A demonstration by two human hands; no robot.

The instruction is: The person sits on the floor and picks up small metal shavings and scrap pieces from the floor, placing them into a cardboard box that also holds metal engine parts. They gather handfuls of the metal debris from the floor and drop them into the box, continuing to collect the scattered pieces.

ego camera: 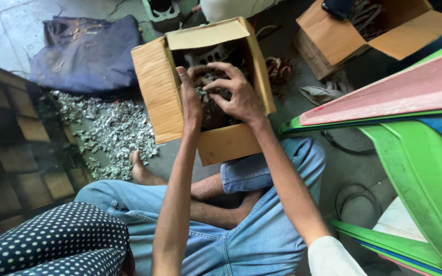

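Item: open cardboard box [164,97], set on the floor [6,30] just beyond the crossed legs in blue jeans [251,240], flaps folded outward. Dark metal parts [216,115] are seen inside, filling the lower part of the box.

Left hand [191,97]: raised upright over the box opening, palm turned toward the other hand, fingers curled inward. It is closed about a small cluster of grey metal pieces [200,94] held between both hands. The forearm is extended straight forward from the lap.

Right hand [234,94]: arched over the box from the right, knuckles upward, fingers bent down and pinched on the same cluster. The forearm is angled in from the lower right, with a white sleeve at the elbow.

Surroundings: a heap of silvery metal scraps [113,130] is spread on the floor to the left of the box, beside a bare foot [141,171]. A blue cloth [85,51] lies further off, toward the upper left. A second cardboard box [333,36] stands at the upper right. Green and red plastic furniture [415,153] occupies the right edge. Dotted dark fabric [52,240] is seen at the lower left corner.
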